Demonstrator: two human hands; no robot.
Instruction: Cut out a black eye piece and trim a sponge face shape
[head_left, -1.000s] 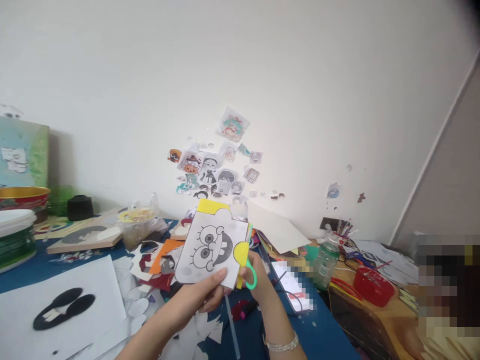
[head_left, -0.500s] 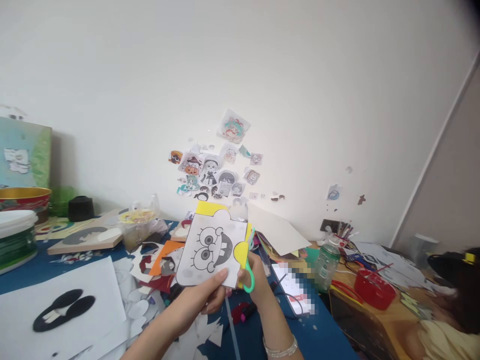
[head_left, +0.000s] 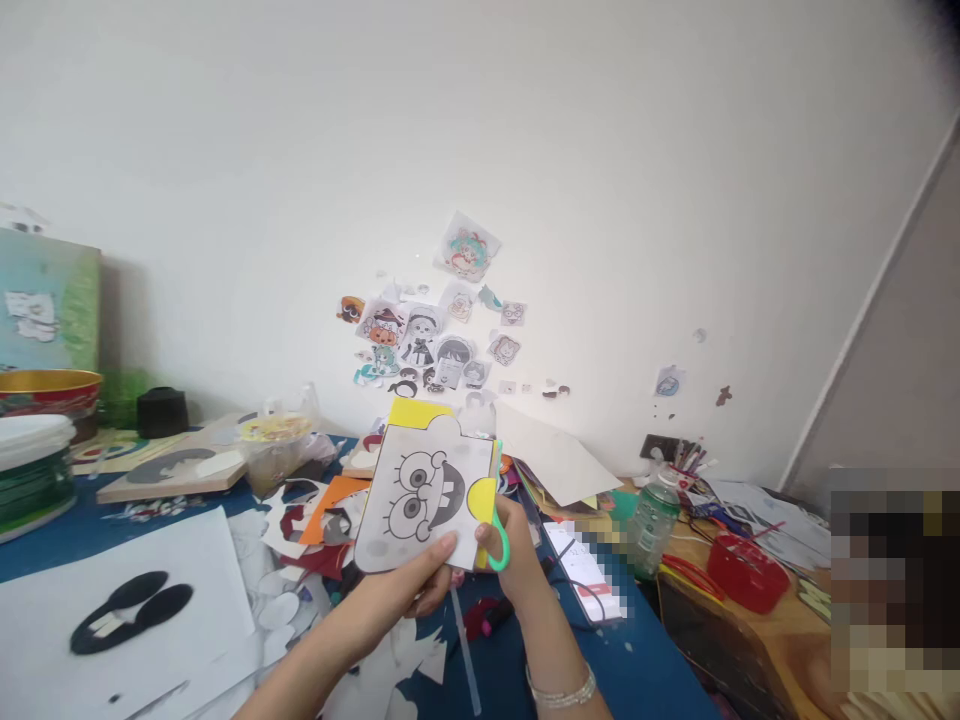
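Observation:
My left hand (head_left: 409, 590) holds up a printed cartoon face on white paper (head_left: 424, 495), thumb pressed on its lower edge. A yellow sheet (head_left: 412, 412) lies behind the paper and sticks out at the top. My right hand (head_left: 517, 560) grips green-and-yellow scissors (head_left: 491, 520) at the paper's right edge, blades running up along the yellow sheet. A bracelet (head_left: 562, 690) circles my right wrist.
Paper scraps (head_left: 315, 525) litter the blue table (head_left: 67, 535). A white sheet with black shapes (head_left: 124, 610) lies at left. A green bottle (head_left: 649, 515), red bowl (head_left: 742, 570) and another person (head_left: 892, 590) are at right. Stickers (head_left: 427, 340) dot the wall.
The paper and both hands have barely shifted; the scissors' handles have moved slightly closer together along the right edge.

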